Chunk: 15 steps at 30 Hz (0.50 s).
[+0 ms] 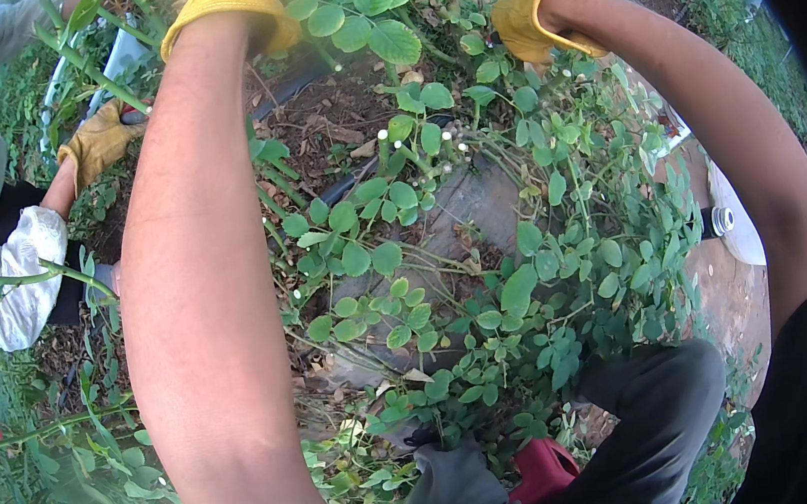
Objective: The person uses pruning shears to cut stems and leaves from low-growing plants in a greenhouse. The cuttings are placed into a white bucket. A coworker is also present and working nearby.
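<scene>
My left hand (226, 3), in a yellow leather work glove, reaches to the top edge among rose stems. Its fingers are cut off or hidden there, so its grip does not show. On the right, my right hand (533, 18) wears a matching glove and curls around a small dark tool (493, 39), of which only a bit peeks out by the leaves. Between my arms grows a leafy rose bush (397, 200). Several of its cut stems (382, 136) end in pale round faces. A leafy sprig (359, 12) hangs beside my left glove.
At left, a co-worker's gloved hand (96, 145) holds a red-and-grey hand tool (134, 116). A black pipe (350, 183) crosses the soil. A dark red object (542, 471) lies between my legs. A black bottle (717, 222) sits beside a white object (738, 211) at right.
</scene>
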Each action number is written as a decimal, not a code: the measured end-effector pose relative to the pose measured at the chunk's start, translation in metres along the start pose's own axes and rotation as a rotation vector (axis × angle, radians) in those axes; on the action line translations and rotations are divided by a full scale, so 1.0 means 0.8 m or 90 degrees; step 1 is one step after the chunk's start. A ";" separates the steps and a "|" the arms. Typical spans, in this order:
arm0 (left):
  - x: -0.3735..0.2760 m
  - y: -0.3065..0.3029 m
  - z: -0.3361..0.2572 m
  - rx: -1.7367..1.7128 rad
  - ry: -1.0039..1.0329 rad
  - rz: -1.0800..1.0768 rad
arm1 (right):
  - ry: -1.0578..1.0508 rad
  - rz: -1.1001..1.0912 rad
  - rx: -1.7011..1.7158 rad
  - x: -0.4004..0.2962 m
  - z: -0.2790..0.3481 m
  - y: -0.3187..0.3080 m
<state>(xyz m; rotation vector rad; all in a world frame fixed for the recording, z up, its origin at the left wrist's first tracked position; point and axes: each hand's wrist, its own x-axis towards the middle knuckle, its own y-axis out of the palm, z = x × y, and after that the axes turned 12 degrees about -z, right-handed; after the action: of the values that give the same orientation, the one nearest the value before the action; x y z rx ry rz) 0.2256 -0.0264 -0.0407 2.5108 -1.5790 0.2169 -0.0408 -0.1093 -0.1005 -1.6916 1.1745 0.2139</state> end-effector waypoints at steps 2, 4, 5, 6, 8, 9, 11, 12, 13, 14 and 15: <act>-0.002 -0.004 -0.005 0.044 0.040 0.009 | 0.189 -0.140 0.098 -0.050 0.004 -0.027; 0.002 0.003 -0.018 0.073 0.017 -0.017 | 0.285 -0.264 0.384 -0.091 0.012 -0.036; 0.005 0.001 -0.022 0.106 0.034 -0.011 | 0.246 -0.328 0.624 -0.111 0.026 -0.040; 0.006 0.007 -0.026 0.132 0.051 0.002 | 0.204 -0.386 0.863 -0.135 0.040 -0.039; 0.001 0.025 -0.031 0.122 0.060 0.020 | 0.140 -0.436 1.327 -0.148 0.076 -0.034; -0.004 0.030 -0.029 0.099 0.052 0.021 | 0.107 -0.421 1.561 -0.119 0.110 -0.027; 0.006 0.006 -0.023 0.106 0.005 0.064 | 0.087 -0.390 1.693 -0.105 0.164 -0.034; 0.022 -0.002 -0.012 0.138 0.069 0.078 | 0.080 -0.353 1.824 -0.089 0.172 -0.033; 0.039 -0.011 0.001 0.175 0.134 0.086 | 0.066 -0.296 1.957 -0.071 0.182 -0.035; 0.056 -0.028 0.009 0.217 0.201 0.086 | -0.028 -0.301 2.086 -0.060 0.181 -0.031; 0.061 -0.027 0.014 0.219 0.194 0.091 | -0.063 -0.271 2.229 -0.057 0.175 -0.022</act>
<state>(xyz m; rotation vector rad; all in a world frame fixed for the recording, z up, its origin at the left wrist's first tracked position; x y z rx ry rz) 0.2667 -0.0620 -0.0426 2.4393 -1.7098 0.9162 0.0021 0.0304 -0.1258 -3.2416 0.5895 2.9960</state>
